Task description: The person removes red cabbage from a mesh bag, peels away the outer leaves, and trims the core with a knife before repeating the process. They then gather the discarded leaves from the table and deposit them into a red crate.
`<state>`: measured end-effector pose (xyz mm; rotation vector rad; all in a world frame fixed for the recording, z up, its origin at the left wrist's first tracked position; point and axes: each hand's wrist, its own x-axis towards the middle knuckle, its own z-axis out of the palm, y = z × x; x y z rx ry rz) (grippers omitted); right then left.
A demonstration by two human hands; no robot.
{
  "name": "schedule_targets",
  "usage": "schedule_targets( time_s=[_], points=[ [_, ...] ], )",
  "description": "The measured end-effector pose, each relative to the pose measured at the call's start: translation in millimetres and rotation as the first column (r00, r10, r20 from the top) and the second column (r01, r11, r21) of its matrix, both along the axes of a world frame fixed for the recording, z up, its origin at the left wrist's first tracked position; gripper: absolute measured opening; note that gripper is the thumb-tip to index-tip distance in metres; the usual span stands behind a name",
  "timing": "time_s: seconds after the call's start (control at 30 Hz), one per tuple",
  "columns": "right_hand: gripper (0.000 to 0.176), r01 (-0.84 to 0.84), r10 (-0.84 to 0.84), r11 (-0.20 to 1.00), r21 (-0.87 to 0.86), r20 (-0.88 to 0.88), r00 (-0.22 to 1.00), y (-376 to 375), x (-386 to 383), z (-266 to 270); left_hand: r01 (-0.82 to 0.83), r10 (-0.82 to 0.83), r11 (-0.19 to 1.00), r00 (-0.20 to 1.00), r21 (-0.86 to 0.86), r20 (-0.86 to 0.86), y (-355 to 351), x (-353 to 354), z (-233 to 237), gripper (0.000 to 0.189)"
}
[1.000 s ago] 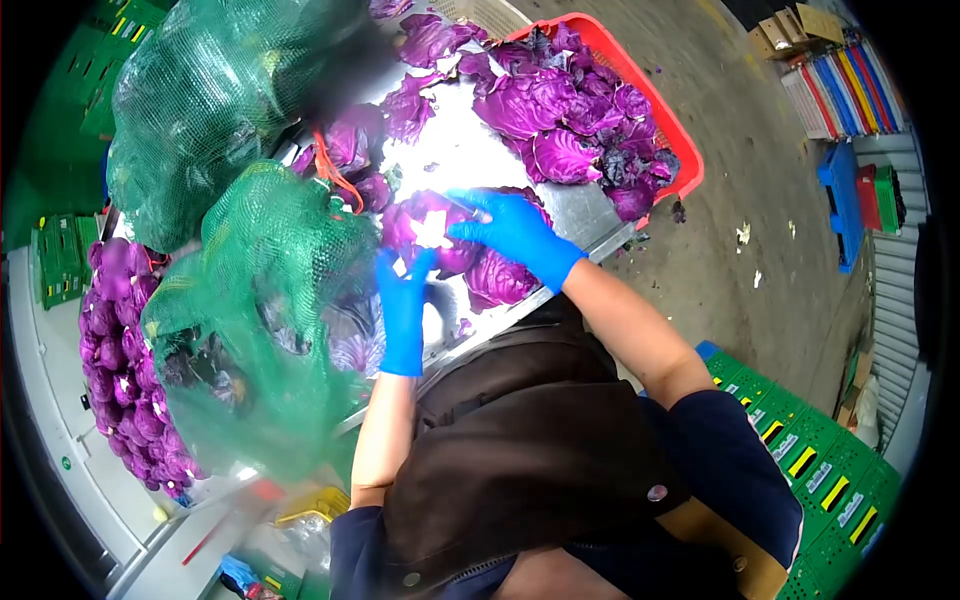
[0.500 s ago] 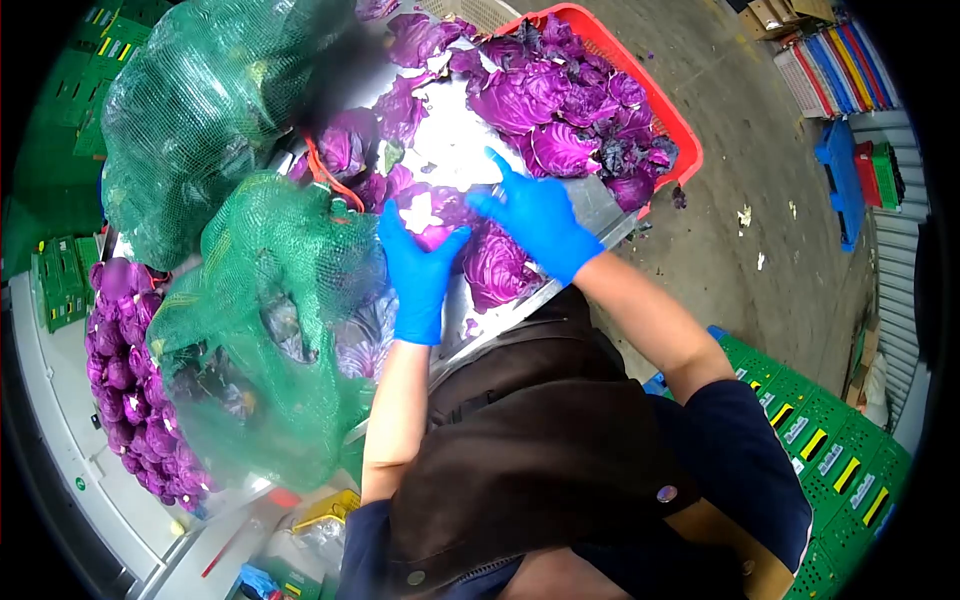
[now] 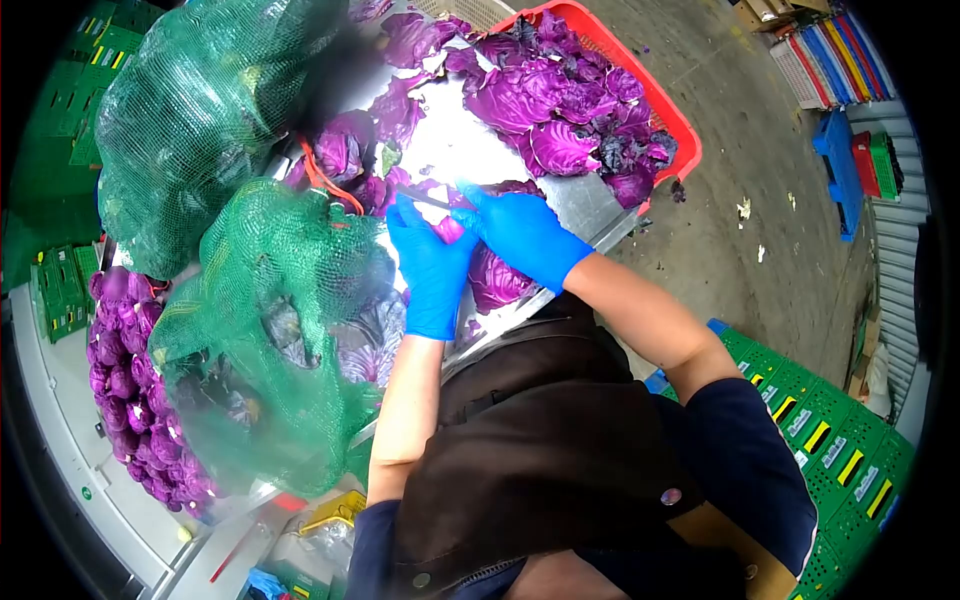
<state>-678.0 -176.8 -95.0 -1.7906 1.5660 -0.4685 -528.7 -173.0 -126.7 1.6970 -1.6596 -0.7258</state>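
Observation:
My blue-gloved left hand (image 3: 432,262) is closed around a red cabbage (image 3: 447,229), which is mostly hidden between the two gloves. From my right hand (image 3: 528,238), also in a blue glove, the narrow grey blade of a knife (image 3: 424,198) reaches across the pale cut part of that cabbage; its handle is covered by the fingers. Another red cabbage (image 3: 497,282) lies under my right wrist, on the metal work surface (image 3: 600,205). Close to my left forearm is an open green net bag (image 3: 300,250) with cabbages inside.
A red crate (image 3: 672,120) piled with loose purple leaves (image 3: 545,95) stands at the far right. One full green net sack (image 3: 190,120) rises at the left, above stacked red cabbages (image 3: 130,390). Green crates (image 3: 820,440) are behind my right elbow.
My hands have come together over the cabbage, and the right fingers, spread before, are now closed. The knife blade now shows across the cabbage.

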Motion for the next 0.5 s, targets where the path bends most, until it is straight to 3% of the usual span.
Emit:
schedule_targets(
  time_s=[0.03,0.1,0.23,0.27,0.37,0.5],
  points=[
    [0.044,0.046,-0.056,0.997,0.067,0.160,0.986,-2.5,0.5,-3.3,0.002,-0.002,1.000,1.000,-0.009,0.000,0.3,-0.1,1.0,0.102],
    [0.041,0.091,-0.117,0.990,0.108,0.276,0.954,-7.4,0.7,-9.7,-0.013,0.013,1.000,1.000,-0.012,0.017,1.4,-1.1,-0.8,0.101],
    [0.045,0.167,-0.169,0.985,0.046,0.042,0.985,-33.7,-11.2,-23.7,-0.059,0.059,0.998,0.997,-0.003,0.052,23.0,-1.4,-2.0,0.104],
    [0.047,0.076,-0.077,0.996,0.052,0.019,0.997,-34.7,-14.5,-19.7,-0.058,0.059,0.998,0.997,-0.026,0.050,19.9,-2.0,0.3,0.105],
    [0.039,0.077,-0.083,0.993,-0.088,-0.064,0.995,-26.8,5.1,-9.9,-0.064,0.067,0.998,0.988,0.026,-0.142,18.3,3.8,2.3,0.105],
    [0.043,0.211,-0.203,0.977,0.016,-0.207,0.957,-60.4,-34.7,-63.0,0.016,-0.030,0.993,0.991,-0.114,-0.129,39.9,26.4,-17.5,0.105]
  ],
)
